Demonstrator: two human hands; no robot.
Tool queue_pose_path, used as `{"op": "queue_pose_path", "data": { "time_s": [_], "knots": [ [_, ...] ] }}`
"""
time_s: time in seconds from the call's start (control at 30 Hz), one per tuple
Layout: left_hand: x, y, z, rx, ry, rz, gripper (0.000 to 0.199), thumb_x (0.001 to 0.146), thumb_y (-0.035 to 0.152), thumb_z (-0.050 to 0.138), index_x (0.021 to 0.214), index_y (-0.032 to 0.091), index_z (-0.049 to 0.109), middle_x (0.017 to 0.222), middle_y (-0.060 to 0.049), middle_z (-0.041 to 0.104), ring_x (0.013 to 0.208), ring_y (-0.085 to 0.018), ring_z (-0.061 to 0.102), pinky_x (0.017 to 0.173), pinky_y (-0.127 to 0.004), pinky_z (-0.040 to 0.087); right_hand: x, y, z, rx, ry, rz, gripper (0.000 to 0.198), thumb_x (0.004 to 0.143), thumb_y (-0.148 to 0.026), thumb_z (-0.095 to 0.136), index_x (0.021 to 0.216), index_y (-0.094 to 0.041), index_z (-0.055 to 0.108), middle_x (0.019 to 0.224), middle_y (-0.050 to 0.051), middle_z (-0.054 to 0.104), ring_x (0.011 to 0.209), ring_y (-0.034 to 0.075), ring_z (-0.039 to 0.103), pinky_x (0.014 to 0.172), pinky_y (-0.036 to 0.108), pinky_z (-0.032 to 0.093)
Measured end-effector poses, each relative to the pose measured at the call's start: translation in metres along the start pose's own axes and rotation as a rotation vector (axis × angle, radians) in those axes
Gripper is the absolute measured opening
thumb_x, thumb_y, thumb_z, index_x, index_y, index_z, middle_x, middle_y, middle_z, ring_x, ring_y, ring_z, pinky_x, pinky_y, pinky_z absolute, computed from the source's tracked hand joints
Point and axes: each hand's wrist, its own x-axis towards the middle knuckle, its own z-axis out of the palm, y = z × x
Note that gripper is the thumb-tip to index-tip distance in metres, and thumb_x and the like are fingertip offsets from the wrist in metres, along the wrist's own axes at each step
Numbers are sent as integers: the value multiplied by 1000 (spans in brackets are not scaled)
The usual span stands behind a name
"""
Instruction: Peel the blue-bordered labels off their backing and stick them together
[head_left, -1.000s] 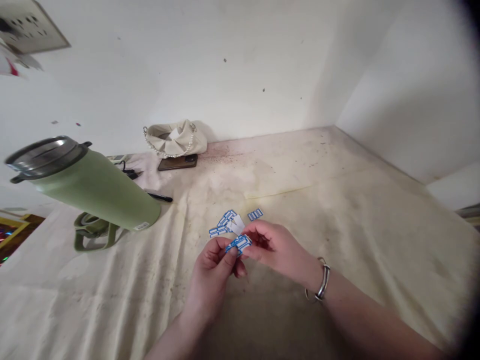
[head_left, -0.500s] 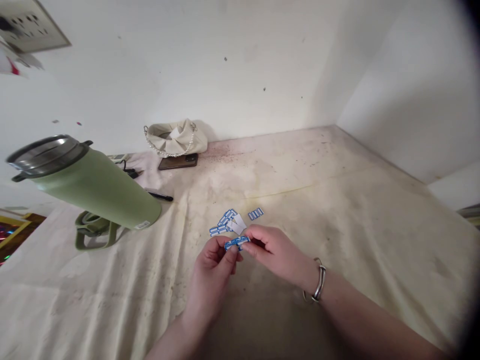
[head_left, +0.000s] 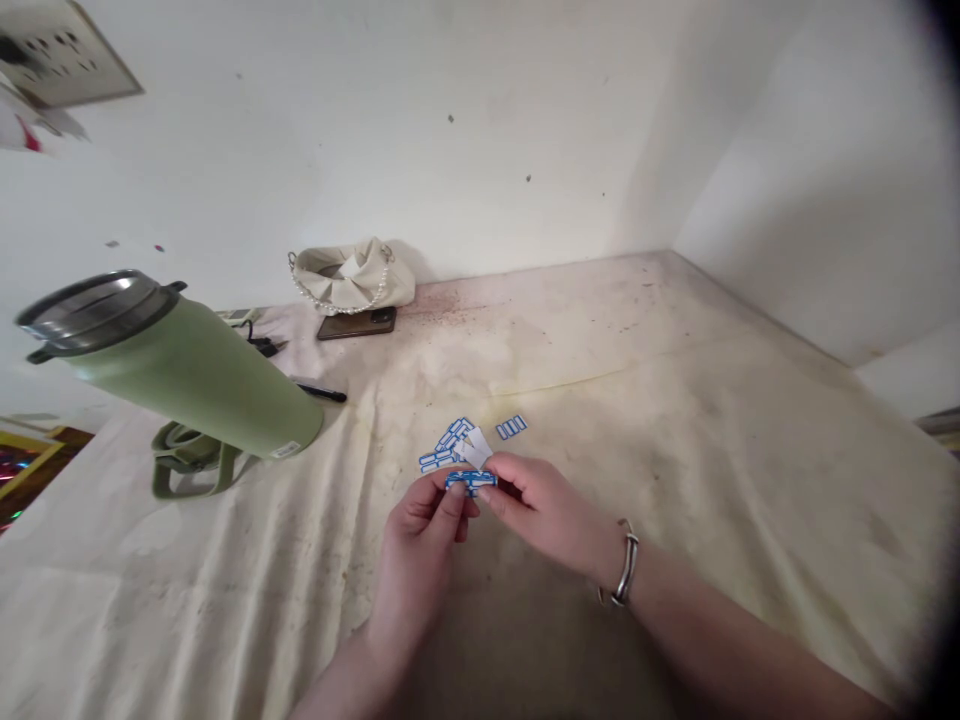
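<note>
Between my two hands is a small sheet of blue-bordered white labels (head_left: 474, 482). My left hand (head_left: 429, 515) is closed on its left end, the thumb lying over its face. My right hand (head_left: 532, 495) pinches the right end between thumb and fingers. Just beyond my fingers, more blue-and-white label pieces (head_left: 452, 437) lie overlapping on the cloth, with plain white slips (head_left: 474, 449) on top of them. A separate strip of labels (head_left: 512, 427) rests a little to the right of that pile.
A tall green tumbler (head_left: 202, 370) stands at the left, its green lid (head_left: 191, 465) beside it. Behind are a black pen (head_left: 321, 391), a phone (head_left: 356, 324) and a cream handbag (head_left: 364, 275) against the wall. A wrinkled cloth (head_left: 712, 480) covers the table.
Both hands have shifted slightly left with the label sheet, and its face now lies more level. The pile and the other things stay where they were.
</note>
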Motion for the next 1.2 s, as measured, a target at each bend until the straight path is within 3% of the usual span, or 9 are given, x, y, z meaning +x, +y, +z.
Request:
{"op": "queue_pose_path", "data": {
  "time_s": [0.27, 0.6, 0.7, 0.83, 0.9, 1.03, 1.2],
  "knots": [
    [-2, 1, 6, 122, 19, 42, 19, 86, 33, 51, 95, 18, 59, 64, 2, 54, 56, -11, 45, 53, -22, 37, -2, -1, 12, -96, 45, 46, 15, 91, -27, 39, 82, -19, 47, 76, 2, 60, 67, 14, 54, 58, 24, 36],
    [-2, 1, 11, 161, 19, 6, 14, 84, 31, 52, 94, 22, 55, 60, 4, 51, 51, -11, 44, 49, -22, 36, -3, 2, 17, -159, 28, 52, 14, 92, -27, 37, 89, -18, 48, 79, 5, 62, 70, 17, 56, 59, 26, 36],
    [-2, 2, 10, -19, -15, -44, 10, 83, 28, 53, 89, 20, 54, 62, 5, 51, 51, -9, 42, 49, -20, 34, -4, 1, 16, -42, 48, 52, 13, 88, -28, 45, 98, -19, 48, 81, 4, 61, 70, 16, 55, 60, 26, 39],
    [-1, 8, 8, -480, -198, -272, 11, 84, 29, 52, 88, 19, 54, 54, 6, 44, 45, -6, 32, 46, -18, 28, -4, -1, 13, 289, 48, -6, 45, 79, -24, 59, 119, -24, 40, 87, 0, 54, 64, 11, 51, 56, 23, 42],
    [-1, 10, 6, -633, -275, -369, 10, 84, 29, 52, 84, 18, 53, 46, 8, 35, 41, -6, 22, 43, -18, 22, -3, -1, 10, 386, 35, -45, 47, 77, -20, 60, 120, -25, 43, 84, -1, 51, 63, 10, 48, 56, 22, 42],
    [-2, 9, 4, -722, -345, -426, 12, 84, 29, 53, 76, 19, 51, 42, 8, 30, 41, -6, 16, 42, -19, 18, -2, 0, 5, 397, 49, -91, 32, 78, -19, 58, 109, -24, 54, 75, -3, 50, 63, 11, 46, 58, 23, 42],
    [-2, 7, 5, -741, -365, -438, 14, 85, 29, 51, 76, 18, 51, 42, 7, 30, 42, -7, 16, 43, -21, 17, -1, 3, 7, 365, 83, -98, 25, 77, -20, 59, 102, -24, 59, 78, -1, 56, 65, 12, 48, 59, 24, 42]
  ]
}}
